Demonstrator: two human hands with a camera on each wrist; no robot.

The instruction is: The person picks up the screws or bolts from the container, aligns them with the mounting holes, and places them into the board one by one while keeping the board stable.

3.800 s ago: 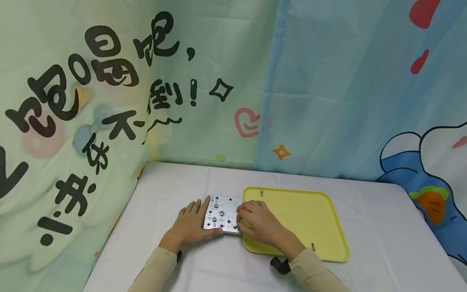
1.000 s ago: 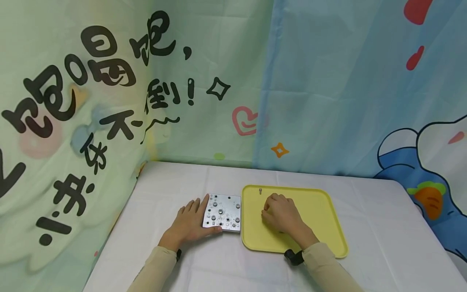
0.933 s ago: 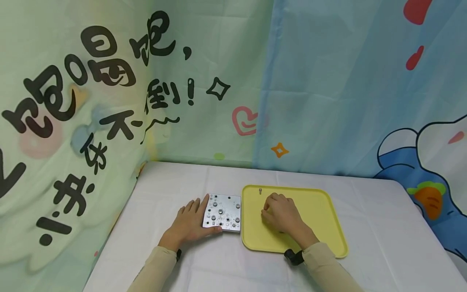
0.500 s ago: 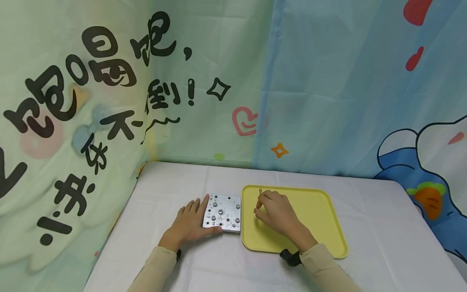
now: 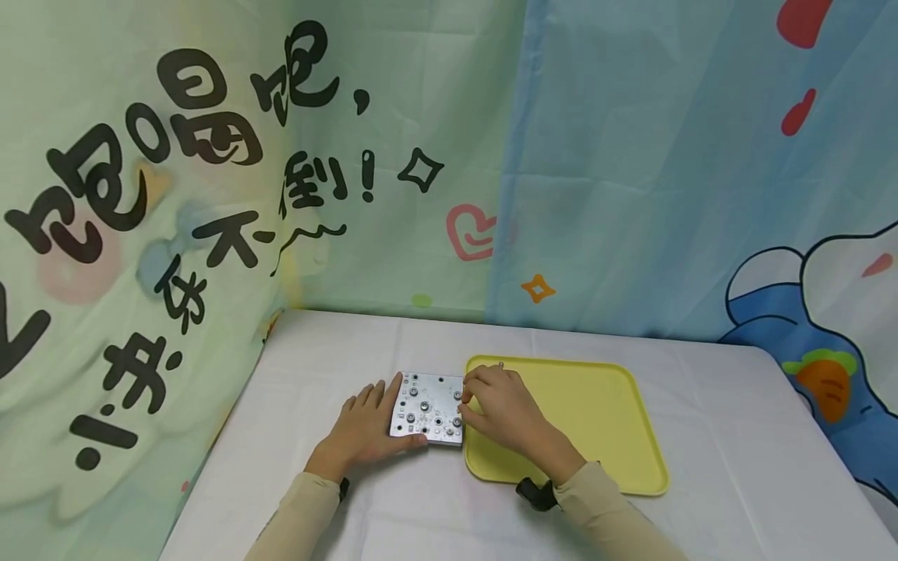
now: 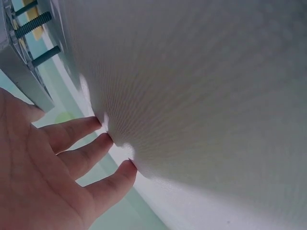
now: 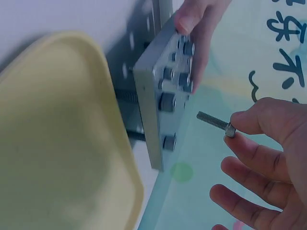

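Note:
A silvery metal plate (image 5: 436, 401) with holes and several socket-head bolts stands on the white cloth. My left hand (image 5: 368, 425) holds its left side, thumb at the near edge and index finger at the far one. The left wrist view shows that hand's other fingertips (image 6: 127, 168) on the cloth. At the plate's right edge, my right hand (image 5: 501, 409) pinches a bolt (image 7: 213, 120) by its head between thumb and index finger. Its threaded end points toward the plate, apart from it in the right wrist view. Threaded shafts (image 7: 126, 96) stick out under the plate.
A shallow yellow tray (image 5: 596, 413) lies just right of the plate, under my right forearm. Another bolt (image 5: 501, 365) sits near its far left corner, partly hidden by the hand. A printed cloth backdrop (image 5: 631, 195) rises behind the table.
My right hand was at the plate's lower right corner, then over the tray. It has since moved left to the plate's right edge with a bolt. The left hand has stayed put.

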